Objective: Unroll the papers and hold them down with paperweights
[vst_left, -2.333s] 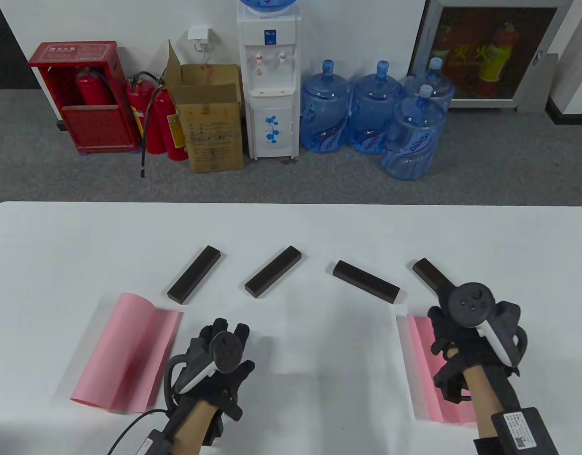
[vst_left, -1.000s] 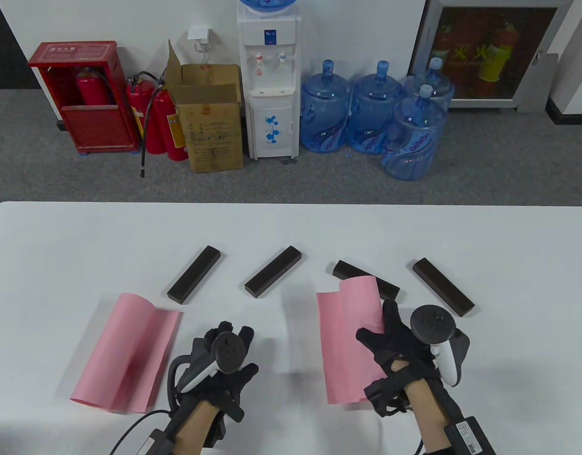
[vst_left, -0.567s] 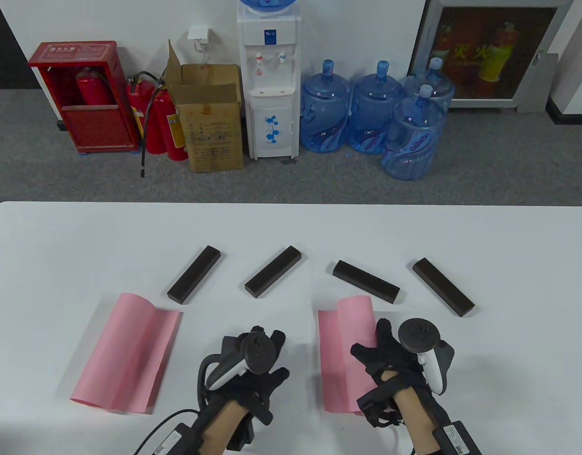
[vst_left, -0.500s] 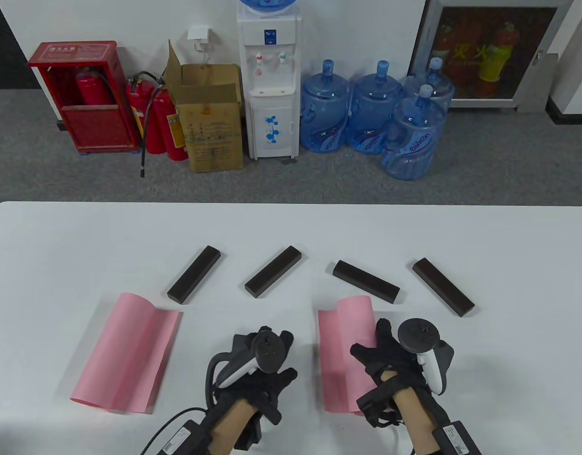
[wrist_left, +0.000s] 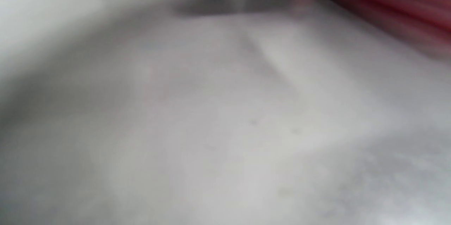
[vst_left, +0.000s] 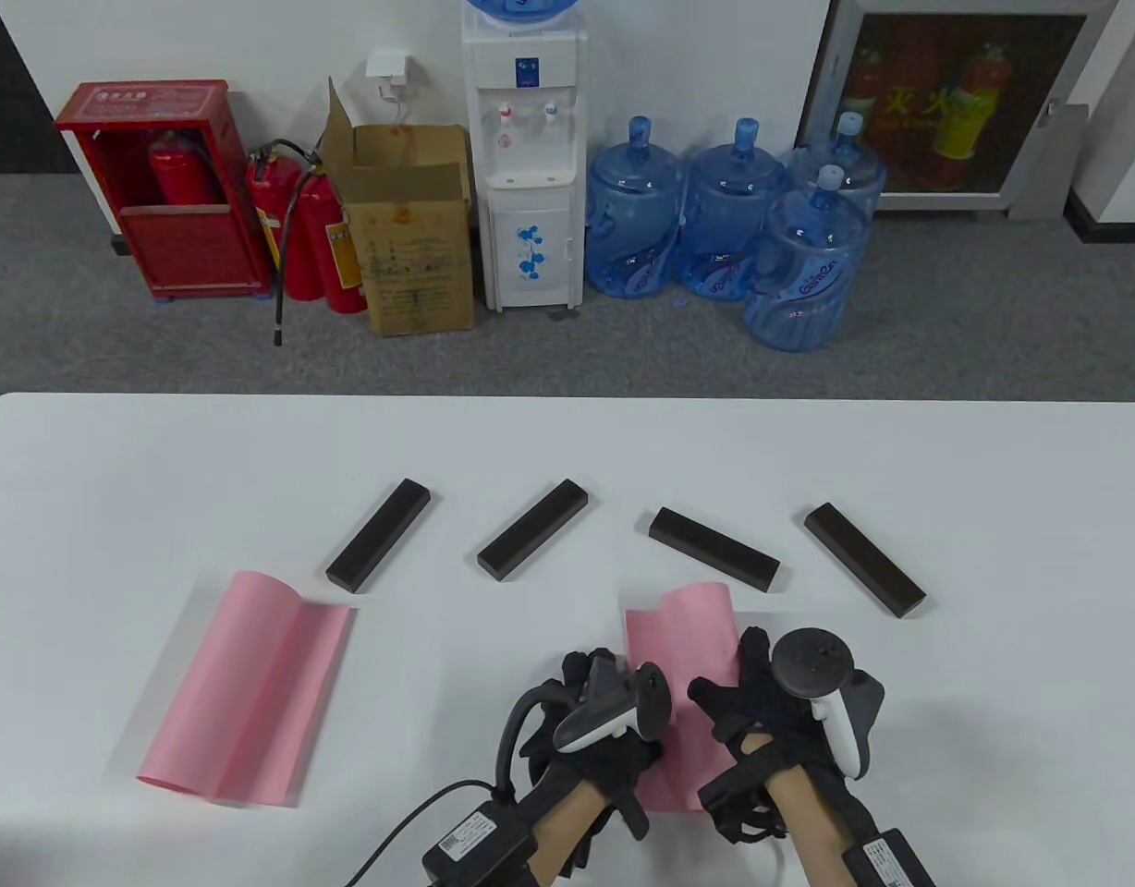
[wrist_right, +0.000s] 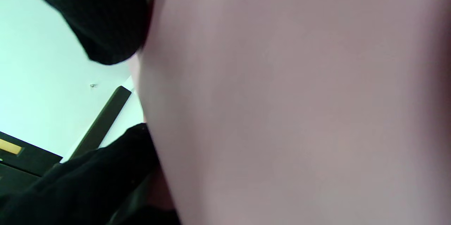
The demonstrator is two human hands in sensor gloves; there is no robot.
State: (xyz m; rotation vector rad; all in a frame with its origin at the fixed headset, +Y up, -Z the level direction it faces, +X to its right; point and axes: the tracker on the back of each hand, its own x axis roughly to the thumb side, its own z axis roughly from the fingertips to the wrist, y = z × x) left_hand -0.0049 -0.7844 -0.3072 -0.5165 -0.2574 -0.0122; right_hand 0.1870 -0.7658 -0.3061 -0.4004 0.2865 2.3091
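Observation:
A curled pink paper (vst_left: pixel 683 628) lies at the table's front centre, below the third paperweight (vst_left: pixel 713 547). My right hand (vst_left: pixel 726 667) grips its right side; in the right wrist view the paper (wrist_right: pixel 282 94) fills the frame with gloved fingers (wrist_right: pixel 105 24) at its edge. My left hand (vst_left: pixel 591 670) is at the paper's lower left edge with its fingers stretched forward; the blurred left wrist view shows pink paper (wrist_left: pixel 405 13) at its top right. A second curled pink paper (vst_left: pixel 244 688) lies at the front left. Other dark bar paperweights (vst_left: pixel 378 534) (vst_left: pixel 533 529) (vst_left: pixel 863 559) lie in a row behind.
The white table (vst_left: pixel 115 480) has bare surface at the back and far right. A cable (vst_left: pixel 410 822) trails from my left wrist over the front edge. Beyond the table stand a water dispenser (vst_left: pixel 528 157), water jugs and fire extinguishers.
My right hand carried the right pink paper from the front right to the front centre and set it down. My left hand then moved right to that paper's left edge.

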